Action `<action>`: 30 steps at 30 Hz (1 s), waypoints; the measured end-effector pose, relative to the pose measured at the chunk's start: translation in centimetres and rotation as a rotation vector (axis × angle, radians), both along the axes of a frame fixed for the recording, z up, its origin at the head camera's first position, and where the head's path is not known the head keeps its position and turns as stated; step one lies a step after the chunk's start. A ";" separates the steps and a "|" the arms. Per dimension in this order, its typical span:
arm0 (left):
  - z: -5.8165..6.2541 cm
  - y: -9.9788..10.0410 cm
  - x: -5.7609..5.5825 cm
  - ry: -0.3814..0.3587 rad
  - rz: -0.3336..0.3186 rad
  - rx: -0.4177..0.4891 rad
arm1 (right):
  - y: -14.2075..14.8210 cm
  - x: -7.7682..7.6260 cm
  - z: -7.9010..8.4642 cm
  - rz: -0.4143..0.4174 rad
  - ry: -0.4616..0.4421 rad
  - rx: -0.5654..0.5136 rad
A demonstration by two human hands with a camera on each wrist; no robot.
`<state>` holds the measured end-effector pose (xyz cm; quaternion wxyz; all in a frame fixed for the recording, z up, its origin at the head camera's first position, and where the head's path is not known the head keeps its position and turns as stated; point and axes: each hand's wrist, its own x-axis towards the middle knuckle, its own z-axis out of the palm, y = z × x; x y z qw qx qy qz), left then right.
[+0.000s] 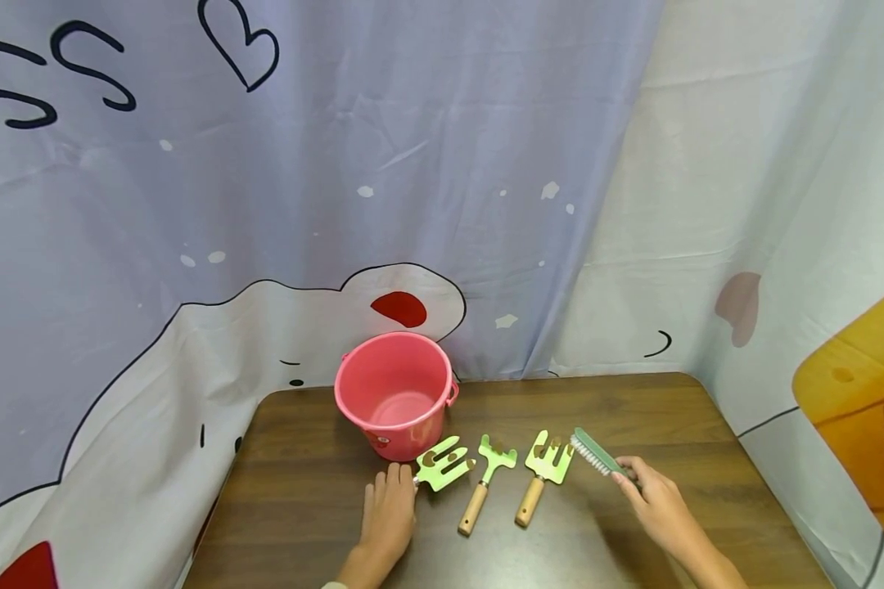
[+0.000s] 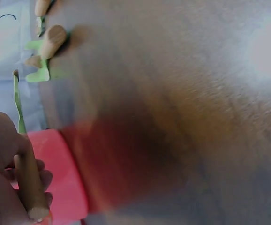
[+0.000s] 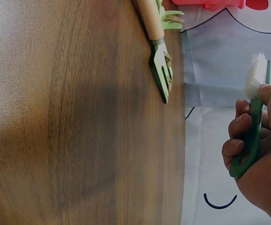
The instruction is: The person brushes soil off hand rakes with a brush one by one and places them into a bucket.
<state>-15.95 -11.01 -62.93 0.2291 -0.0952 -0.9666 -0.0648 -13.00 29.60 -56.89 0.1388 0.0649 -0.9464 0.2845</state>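
Note:
My left hand (image 1: 389, 515) grips the wooden handle (image 2: 30, 185) of a green hand fork with brown patches on its tines (image 1: 433, 474). This fork is held just in front of the pink bucket (image 1: 416, 440). In my right hand (image 1: 659, 505) is a green scrubbing brush (image 1: 595, 451) with white bristles, raised above the table on the right. The right wrist view shows my fingers curled round the brush's green handle (image 3: 253, 136). Between the hands lie a small green rake (image 1: 475, 507) and a second green fork (image 1: 530, 501), both wooden-handled and brown-patched.
The brown wooden table (image 1: 656, 425) ends at the back against a printed curtain (image 1: 442, 164). The curtain also hangs along the left and right sides. The bucket stands upright near the back edge, left of the middle.

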 end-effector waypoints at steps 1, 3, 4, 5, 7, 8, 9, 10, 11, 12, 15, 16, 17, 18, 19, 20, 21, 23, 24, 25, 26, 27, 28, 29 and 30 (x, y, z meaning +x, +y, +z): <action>0.2 0.0 0.0 0.004 -0.007 -0.004 | 0.0 0.0 0.0 0.000 0.001 -0.001; 0.6 0.0 0.0 0.004 -0.020 -0.014 | -0.1 0.1 0.1 0.002 -0.002 -0.006; 0.9 0.0 0.1 0.001 -0.025 -0.017 | -0.1 0.1 0.1 0.004 -0.003 -0.009; 1.1 0.0 0.1 -0.001 -0.030 -0.021 | -0.1 0.1 0.1 0.005 -0.006 -0.012; 1.6 0.1 0.1 0.003 -0.041 -0.032 | -0.2 0.1 0.2 0.010 -0.010 -0.018; 1.8 0.1 0.2 0.006 -0.047 -0.038 | -0.2 0.1 0.2 0.014 -0.012 -0.018; 2.1 0.1 0.2 0.012 -0.053 -0.042 | -0.2 0.1 0.2 0.017 -0.012 -0.016; 2.4 0.1 0.2 0.019 -0.058 -0.048 | -0.2 0.1 0.2 0.019 -0.014 -0.014; 2.7 0.2 0.3 0.025 -0.064 -0.056 | -0.2 0.0 0.3 0.021 -0.017 -0.011; 3.0 0.2 0.3 0.030 -0.068 -0.062 | -0.2 0.0 0.3 0.023 -0.019 -0.009; 3.8 0.4 0.3 0.042 -0.073 -0.084 | -0.3 -0.1 0.4 0.027 -0.016 0.000; 4.1 0.5 0.3 0.044 -0.073 -0.094 | -0.4 -0.1 0.4 0.029 -0.015 0.002; 4.4 0.5 0.2 0.046 -0.074 -0.100 | -0.4 -0.1 0.4 0.030 -0.011 0.005; 4.7 0.6 0.2 0.051 -0.076 -0.105 | -0.5 -0.2 0.5 0.032 -0.005 0.007; 5.0 0.7 0.2 0.052 -0.077 -0.111 | -0.6 -0.2 0.5 0.036 -0.001 0.005; 5.3 0.7 0.1 0.055 -0.079 -0.118 | -0.7 -0.3 0.5 0.038 0.004 0.006; 5.6 0.8 0.1 0.058 -0.082 -0.124 | -0.8 -0.3 0.6 0.040 0.004 0.003; 6.3 0.9 0.0 0.069 -0.089 -0.135 | -1.0 -0.4 0.7 0.045 0.003 -0.006; 6.5 0.9 -0.1 0.077 -0.094 -0.142 | -1.1 -0.5 0.8 0.046 0.001 -0.012; 6.8 1.0 -0.1 0.085 -0.100 -0.148 | -1.2 -0.6 0.9 0.048 -0.004 -0.016; 7.0 1.0 -0.2 0.097 -0.106 -0.154 | -1.3 -0.6 0.9 0.047 -0.007 -0.018; 7.3 1.0 -0.3 0.107 -0.111 -0.158 | -1.5 -0.7 1.0 0.048 -0.014 -0.022; 7.5 1.0 -0.4 0.121 -0.118 -0.163 | -1.6 -0.8 1.1 0.048 -0.017 -0.025; 7.7 1.0 -0.6 0.131 -0.125 -0.164 | -1.8 -0.9 1.1 0.048 -0.019 -0.025; 8.0 1.1 -0.7 0.142 -0.131 -0.165 | -1.9 -1.0 1.1 0.048 -0.018 -0.027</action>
